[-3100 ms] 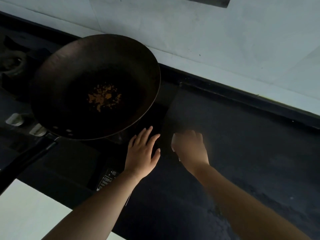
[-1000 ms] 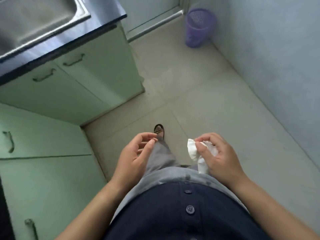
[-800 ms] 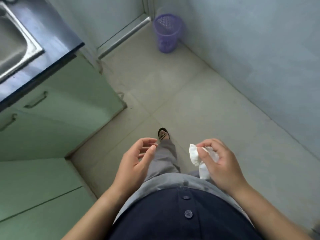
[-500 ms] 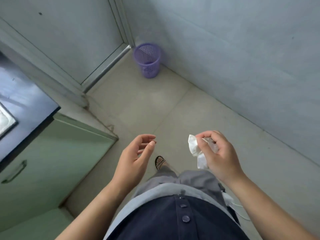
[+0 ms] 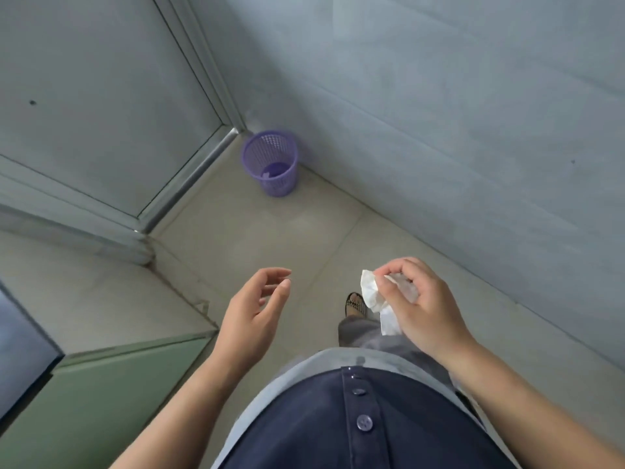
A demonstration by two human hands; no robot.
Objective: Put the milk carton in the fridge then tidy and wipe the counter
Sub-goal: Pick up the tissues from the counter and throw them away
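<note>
My right hand [image 5: 419,309] holds a crumpled white paper tissue [image 5: 372,292] pinched between thumb and fingers, at waist height over the floor. My left hand [image 5: 253,313] hangs beside it, palm turned inward, fingers loosely curled and holding nothing. A purple mesh waste basket [image 5: 270,162] stands on the floor ahead in the corner, a good stride beyond both hands. The dark counter [image 5: 20,360] shows only as a sliver at the left edge. No milk carton or fridge is in view.
Green cabinet fronts [image 5: 101,394] run along the lower left. A metal-framed door [image 5: 189,96] closes the far left, and a grey wall [image 5: 473,113] runs along the right. Beige floor tiles [image 5: 270,238] lie between me and the basket. My sandalled foot [image 5: 355,304] is forward.
I turned away from the stove and wok on the counter and walked toward the corner. The purple basket has come nearer to the middle of view. My right hand keeps hold of the tissue.
</note>
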